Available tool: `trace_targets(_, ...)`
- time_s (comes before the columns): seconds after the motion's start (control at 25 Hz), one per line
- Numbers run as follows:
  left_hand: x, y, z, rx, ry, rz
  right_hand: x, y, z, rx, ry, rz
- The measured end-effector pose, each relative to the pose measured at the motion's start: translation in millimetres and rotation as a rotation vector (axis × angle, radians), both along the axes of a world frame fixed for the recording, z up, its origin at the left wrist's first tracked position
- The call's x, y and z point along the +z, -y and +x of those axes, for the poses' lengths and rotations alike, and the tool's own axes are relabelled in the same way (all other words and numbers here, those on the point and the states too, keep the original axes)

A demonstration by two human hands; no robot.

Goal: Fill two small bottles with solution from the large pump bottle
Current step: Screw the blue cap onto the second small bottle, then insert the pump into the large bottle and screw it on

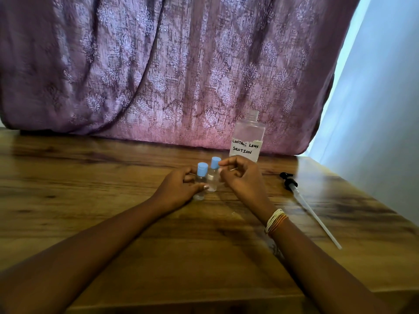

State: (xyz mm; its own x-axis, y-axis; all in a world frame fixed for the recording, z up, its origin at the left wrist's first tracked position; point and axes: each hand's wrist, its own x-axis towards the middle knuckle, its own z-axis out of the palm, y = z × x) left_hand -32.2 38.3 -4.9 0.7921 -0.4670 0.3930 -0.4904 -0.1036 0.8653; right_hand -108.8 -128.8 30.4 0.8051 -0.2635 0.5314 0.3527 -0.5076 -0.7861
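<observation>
From the head camera, both your forearms reach forward over the wooden desk (136,257) and meet at the two small bottles, in front of the large bottle (247,138). Your left hand (179,189) lies low, its fingers (189,177) curled round the left small bottle (201,177), thumb tip across its front. Your right hand (243,177) is raised just beside the right small bottle (213,175), fingers loosely curled, forefinger tip touching or almost touching the blue cap (215,162); whether it truly pinches the cap you cannot tell. A bundle of pale and orange threads (275,219) circles your right wrist.

Both small bottles stand upright, touching or nearly so, clear-walled with blue caps on. The right one seems to hold clear liquid; the left one's level is hidden by your fingers.

The large bottle stands upright behind them, close to the purple patterned curtain (158,64), its neck open, about half full of clear liquid. Its torn white label reads "CONTACT LENS SOLUTION" in handwriting.

To the right of the large bottle the black pump (289,181) lies on the desk, its long tube pointing toward you.
</observation>
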Motion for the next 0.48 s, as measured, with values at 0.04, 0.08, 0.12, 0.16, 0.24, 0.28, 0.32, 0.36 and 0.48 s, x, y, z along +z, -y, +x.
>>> trace_targets(0.04, 1.6, 1.3, 2.1, 0.039, 0.002, 0.001, -1.0, 3.4, 0.5, -0.041, 0.022, -0.026)
trace_targets(0.08, 3.4, 2.6, 4.9, 0.079, 0.013, 0.007, -2.3, 5.0, 1.5, -0.072, 0.027, -0.060)
trace_targets(0.12, 5.0, 3.5, 8.2, 0.116, 0.026, 0.017, -3.8, 5.6, 2.7, -0.093, 0.018, -0.091)
trace_targets(0.16, 6.3, 4.1, 11.6, 0.144, 0.037, 0.028, -5.5, 7.1, 4.2, -0.110, 0.004, -0.109)
trace_targets(0.24, 6.1, 5.5, 17.2, 0.155, 0.037, 0.053, -8.5, 12.8, 7.1, -0.139, -0.020, -0.126)
trace_targets(0.28, 4.6, 6.1, 18.0, 0.147, 0.032, 0.066, -9.8, 16.0, 7.8, -0.150, -0.032, -0.129)
trace_targets(0.32, 3.2, 6.5, 16.9, 0.149, 0.038, 0.077, -10.8, 18.7, 8.6, -0.158, -0.043, -0.131)
trace_targets(0.36, 2.1, 6.0, 15.2, 0.163, 0.054, 0.082, -10.9, 20.9, 8.7, -0.168, -0.056, -0.135)
trace_targets(0.48, 4.4, 4.4, 7.1, 0.234, 0.145, 0.050, -4.5, 32.9, 5.3, -0.256, -0.111, -0.147)
